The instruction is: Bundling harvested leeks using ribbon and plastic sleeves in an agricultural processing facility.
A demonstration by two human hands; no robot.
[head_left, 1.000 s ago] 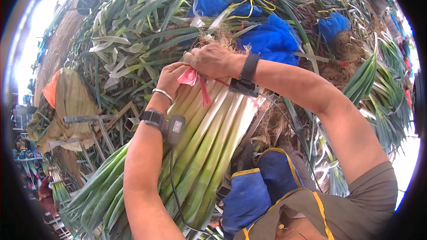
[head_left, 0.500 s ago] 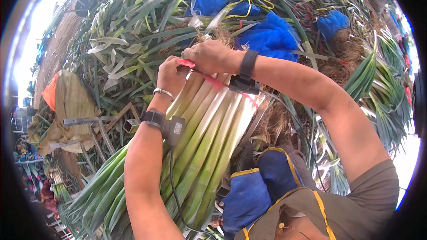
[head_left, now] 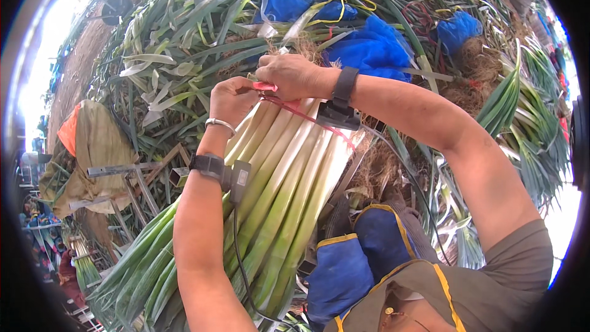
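A thick bundle of long green onions [head_left: 286,184] lies before me, its white ends away from me and its green leaves fanning to the lower left. A pink-red tie strip [head_left: 295,111] crosses the white stalks near their roots. My left hand [head_left: 232,99] pinches the strip at the bundle's far left side. Right beside it, my right hand [head_left: 290,77] is closed round the strip, with a short piece showing between the two hands. The roots are partly hidden behind my right hand.
Loose leaves and stalks [head_left: 178,31] cover the ground ahead. Blue netting [head_left: 375,49] lies beyond my right wrist. More green onions [head_left: 522,117] are piled at the right. A metal frame with a draped cloth [head_left: 101,147] stands at the left. Cables run from both wrist devices.
My left hand has shifted slightly left and down, drawing a little apart from my right hand. The strip looks tauter across the stalks. The bundle stays in place.
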